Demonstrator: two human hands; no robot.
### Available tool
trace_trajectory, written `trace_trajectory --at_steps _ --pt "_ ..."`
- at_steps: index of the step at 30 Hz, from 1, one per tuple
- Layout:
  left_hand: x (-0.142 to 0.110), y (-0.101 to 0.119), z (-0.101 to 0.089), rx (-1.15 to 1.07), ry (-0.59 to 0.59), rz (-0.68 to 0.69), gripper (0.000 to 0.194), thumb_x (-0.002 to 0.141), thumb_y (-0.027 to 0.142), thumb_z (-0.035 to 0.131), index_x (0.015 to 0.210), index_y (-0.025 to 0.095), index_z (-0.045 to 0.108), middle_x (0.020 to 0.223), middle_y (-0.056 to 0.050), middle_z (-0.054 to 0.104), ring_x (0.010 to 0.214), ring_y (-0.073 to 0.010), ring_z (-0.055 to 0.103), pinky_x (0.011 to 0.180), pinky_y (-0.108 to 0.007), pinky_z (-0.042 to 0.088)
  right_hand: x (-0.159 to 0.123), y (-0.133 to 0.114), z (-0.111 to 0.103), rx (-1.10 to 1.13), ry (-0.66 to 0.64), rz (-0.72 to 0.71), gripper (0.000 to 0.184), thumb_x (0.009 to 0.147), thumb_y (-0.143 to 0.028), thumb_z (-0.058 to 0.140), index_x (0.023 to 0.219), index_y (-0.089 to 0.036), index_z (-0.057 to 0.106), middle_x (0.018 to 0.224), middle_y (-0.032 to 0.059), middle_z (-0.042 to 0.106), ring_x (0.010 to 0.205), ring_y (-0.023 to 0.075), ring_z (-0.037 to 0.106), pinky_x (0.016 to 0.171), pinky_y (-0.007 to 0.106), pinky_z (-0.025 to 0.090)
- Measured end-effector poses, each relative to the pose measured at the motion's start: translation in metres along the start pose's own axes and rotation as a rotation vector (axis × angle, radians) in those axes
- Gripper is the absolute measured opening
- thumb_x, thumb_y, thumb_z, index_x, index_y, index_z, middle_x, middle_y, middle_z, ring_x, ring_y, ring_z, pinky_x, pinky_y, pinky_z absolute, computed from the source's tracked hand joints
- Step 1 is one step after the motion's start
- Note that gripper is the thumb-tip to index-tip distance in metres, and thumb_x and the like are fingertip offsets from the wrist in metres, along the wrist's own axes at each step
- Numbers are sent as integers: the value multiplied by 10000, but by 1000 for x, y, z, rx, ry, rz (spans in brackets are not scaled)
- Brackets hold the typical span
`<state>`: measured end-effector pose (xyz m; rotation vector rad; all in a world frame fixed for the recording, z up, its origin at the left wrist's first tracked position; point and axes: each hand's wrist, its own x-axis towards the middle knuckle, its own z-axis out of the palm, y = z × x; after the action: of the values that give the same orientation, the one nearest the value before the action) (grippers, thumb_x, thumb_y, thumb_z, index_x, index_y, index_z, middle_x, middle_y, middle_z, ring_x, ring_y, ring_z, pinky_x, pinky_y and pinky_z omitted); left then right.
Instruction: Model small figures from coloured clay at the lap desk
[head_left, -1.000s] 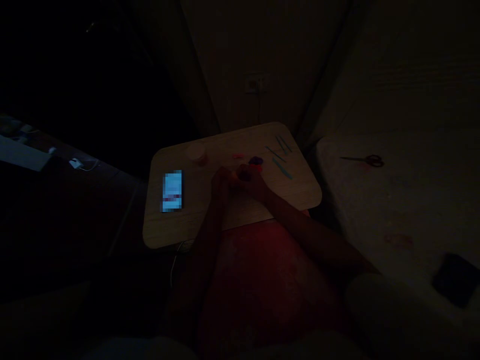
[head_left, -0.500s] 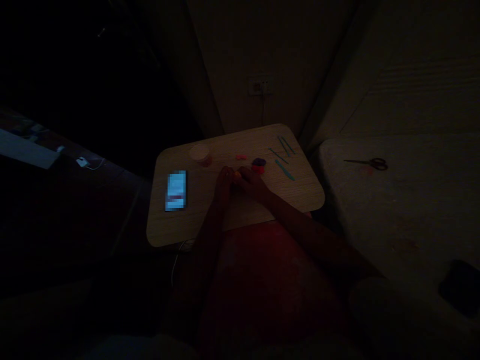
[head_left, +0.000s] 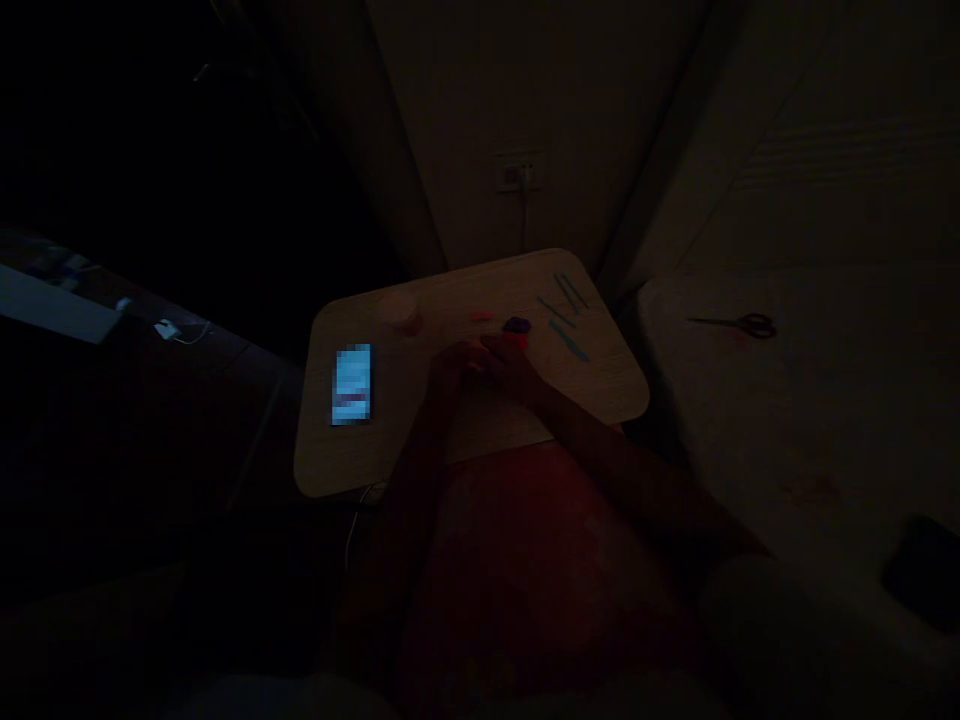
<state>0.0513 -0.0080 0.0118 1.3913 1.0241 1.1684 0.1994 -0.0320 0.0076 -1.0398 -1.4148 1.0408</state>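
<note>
Both hands meet over the middle of the small table in dim light. My left hand (head_left: 448, 368) is closed, its fingers around a small orange lump of modelling clay (head_left: 477, 346). My right hand (head_left: 510, 366) presses in on the same lump from the other side, fingers closed. Most of the clay is hidden by the fingers. Just beyond my right hand lie a red lump (head_left: 517, 340) and a purple lump (head_left: 516, 325). A small pink-red piece (head_left: 481, 316) rests farther back.
A lit phone (head_left: 351, 385) lies on the left of the wooden table (head_left: 330, 465), with a round tub (head_left: 399, 310) behind it. Several teal tools (head_left: 568, 340) lie at the right. Scissors (head_left: 754, 325) rest on a pale surface (head_left: 720, 400) beyond the right edge.
My fingers shift around the orange clay, and the left hand's fingers now reach over toward the right hand. The view has moved slightly; the things on the table stay in place.
</note>
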Motion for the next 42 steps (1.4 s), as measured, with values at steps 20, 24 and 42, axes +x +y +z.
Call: trace_trajectory --at_steps 20,24,42 --pt "3 0 4 -170 125 -121 384 781 502 830 653 179 667 658 -4 655 604 -125 577 571 -246 465 1 13 2 14 -22 38 654 916 -844 509 856 -203 620 830 39 620 781 180 558 731 316 470" --pt "4 0 5 -152 125 -135 402 813 527 796 660 178 670 651 -11 646 605 -130 578 575 -254 456 1 14 3 35 -16 34 674 901 -863 510 870 -200 629 833 36 615 760 173 552 695 308 464" --pt "11 -6 9 -108 82 -35 502 827 652 770 690 188 633 673 -15 633 675 -155 612 623 -280 497 1 8 -3 -29 -37 29 715 852 -920 511 851 -210 597 766 34 582 705 168 508 619 293 427"
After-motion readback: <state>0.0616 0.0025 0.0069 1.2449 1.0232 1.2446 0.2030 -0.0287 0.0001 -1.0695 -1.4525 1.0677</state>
